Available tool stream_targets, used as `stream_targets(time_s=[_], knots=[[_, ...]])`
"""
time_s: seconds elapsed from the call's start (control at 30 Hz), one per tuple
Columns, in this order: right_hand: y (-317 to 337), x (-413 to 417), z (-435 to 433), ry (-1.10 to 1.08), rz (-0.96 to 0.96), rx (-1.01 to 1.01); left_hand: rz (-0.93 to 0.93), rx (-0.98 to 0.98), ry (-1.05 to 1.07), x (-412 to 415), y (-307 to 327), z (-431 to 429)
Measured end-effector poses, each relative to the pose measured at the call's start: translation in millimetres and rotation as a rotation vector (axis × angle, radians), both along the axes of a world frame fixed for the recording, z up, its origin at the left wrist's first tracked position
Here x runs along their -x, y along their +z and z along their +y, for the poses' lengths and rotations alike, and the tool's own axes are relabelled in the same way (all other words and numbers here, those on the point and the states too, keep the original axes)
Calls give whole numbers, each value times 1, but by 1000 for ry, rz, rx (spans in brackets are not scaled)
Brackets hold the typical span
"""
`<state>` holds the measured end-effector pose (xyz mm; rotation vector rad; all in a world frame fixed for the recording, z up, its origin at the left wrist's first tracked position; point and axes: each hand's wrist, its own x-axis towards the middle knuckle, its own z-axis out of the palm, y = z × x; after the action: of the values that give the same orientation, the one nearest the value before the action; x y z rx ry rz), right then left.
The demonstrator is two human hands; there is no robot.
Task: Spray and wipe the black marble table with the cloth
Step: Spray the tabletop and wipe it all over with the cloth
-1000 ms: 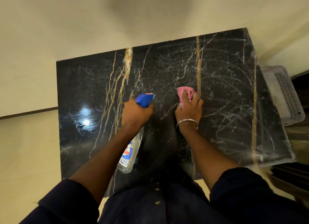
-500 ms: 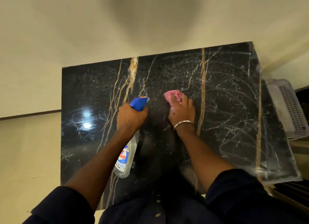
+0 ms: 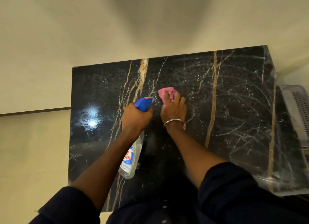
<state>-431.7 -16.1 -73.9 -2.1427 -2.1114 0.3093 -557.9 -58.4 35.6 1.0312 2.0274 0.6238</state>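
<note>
Spray bottle (image 3: 129,158), clear with little visible liquid, gripped at its blue trigger head by left hand (image 3: 136,117); right hand (image 3: 173,110) fingers press pink cloth (image 3: 167,93) on black marble table (image 3: 234,106).

Sliding leftward across the black marble table (image 3: 234,116) with the pink cloth (image 3: 166,92), from just beside the right-hand gold vein (image 3: 214,96) a second ago to well left of it now. Pressing down through the right hand (image 3: 173,109), now closing in on the blue spray head (image 3: 144,103). Leaving more pale curved wipe streaks (image 3: 247,96) showing on the right part of the surface. Keeping close alongside with the left hand (image 3: 136,118), wrapped around the spray bottle (image 3: 130,156).
</note>
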Motion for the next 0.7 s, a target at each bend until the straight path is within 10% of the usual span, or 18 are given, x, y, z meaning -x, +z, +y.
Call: stream_targets(time_s=[0.2,0.47,0.7], knots=[[-3,24,6,271,233,63,22,-4,46,10,10,0],[43,-97,-7,-524,1982,616,-43,12,-130,-2,23,-10],[34,-114,-30,-566,2078,615,-110,-35,-184,-37,35,-19]])
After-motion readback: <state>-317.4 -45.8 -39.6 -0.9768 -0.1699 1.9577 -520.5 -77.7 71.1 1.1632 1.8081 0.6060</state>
